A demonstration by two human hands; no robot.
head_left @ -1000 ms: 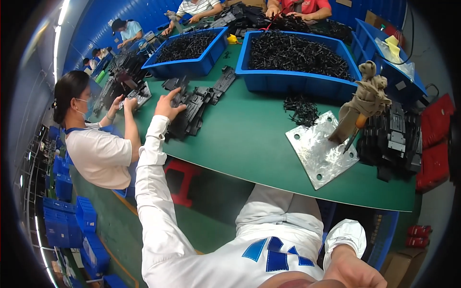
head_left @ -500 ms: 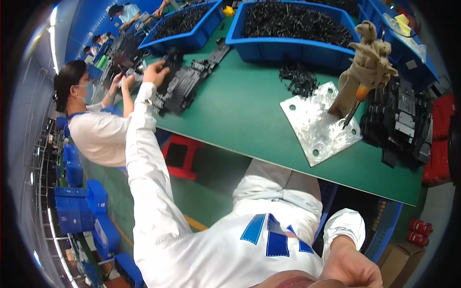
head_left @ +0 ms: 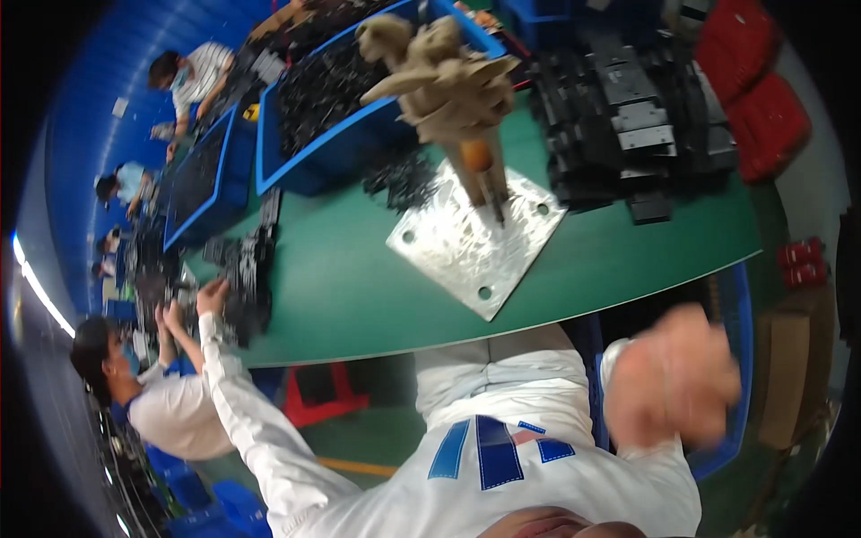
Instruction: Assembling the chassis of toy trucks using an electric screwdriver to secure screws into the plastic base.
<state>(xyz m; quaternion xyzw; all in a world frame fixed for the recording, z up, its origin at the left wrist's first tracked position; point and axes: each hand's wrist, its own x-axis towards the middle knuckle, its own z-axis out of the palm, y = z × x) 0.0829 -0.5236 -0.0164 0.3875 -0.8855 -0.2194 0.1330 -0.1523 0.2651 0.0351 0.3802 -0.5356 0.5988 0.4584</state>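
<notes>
Far to the left, my left hand (head_left: 213, 297) is stretched out beside a pile of black plastic parts (head_left: 247, 273) on the table. Its fingers are small and partly blurred, and whether they grip a part cannot be made out. In front of my body at the right, my right hand (head_left: 673, 381) is raised below the table edge, smeared by motion. On the table lies a square metal plate (head_left: 448, 255) with holes at its corners. Above it stands a screwdriver (head_left: 489, 175) with an orange section, wrapped in tan cloth or gloves at the top.
Black plastic assemblies (head_left: 619, 117) are stacked at the right. Small black pieces (head_left: 399, 179) lie by the plate, and blue bins (head_left: 265, 161) stand behind. A co-worker (head_left: 170, 408) handles black parts at the left. A red stool (head_left: 325, 394) and a cardboard box (head_left: 796, 368) stand lower down.
The view has turned to the right, so the table things appear farther left. My right hand has risen from the lower edge. My left arm remains stretched toward the black parts.
</notes>
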